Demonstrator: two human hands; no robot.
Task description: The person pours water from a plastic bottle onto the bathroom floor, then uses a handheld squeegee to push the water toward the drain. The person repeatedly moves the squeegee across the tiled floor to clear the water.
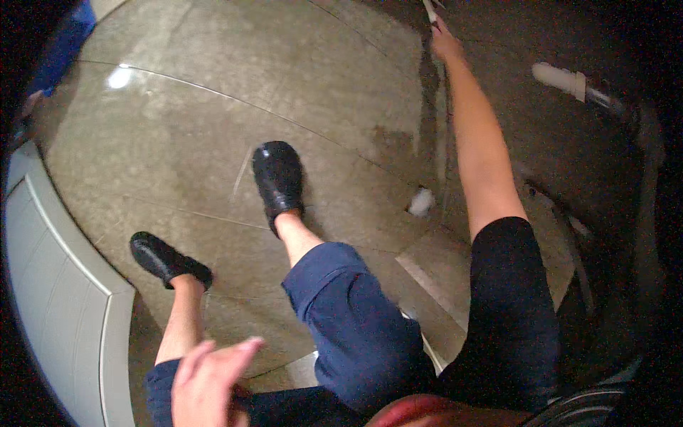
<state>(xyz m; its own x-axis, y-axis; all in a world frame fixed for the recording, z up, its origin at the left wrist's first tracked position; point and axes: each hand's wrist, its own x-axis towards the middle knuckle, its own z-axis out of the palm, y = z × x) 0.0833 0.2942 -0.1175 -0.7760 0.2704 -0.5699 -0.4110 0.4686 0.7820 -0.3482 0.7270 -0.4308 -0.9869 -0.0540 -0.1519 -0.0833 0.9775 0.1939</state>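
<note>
My right arm stretches far forward, and my right hand [446, 44] is closed around a thin white handle [430, 10]. The far end of that handle runs out of the picture, so I cannot tell what kind of tool it is. Low on the left, in front of my left leg, my left hand [210, 381] holds nothing. Its fingers are stretched out and a little blurred. On the floor below my right hand lies a small white clump [421, 203], next to a dark spot.
I stand in black clogs [278, 176] on a wet-looking tiled floor [213, 128]. A grey panelled door [60, 285] borders the left side. Something blue [62, 48] is at the upper left. A whitish tube-shaped object [558, 78] stands out in the dark right side.
</note>
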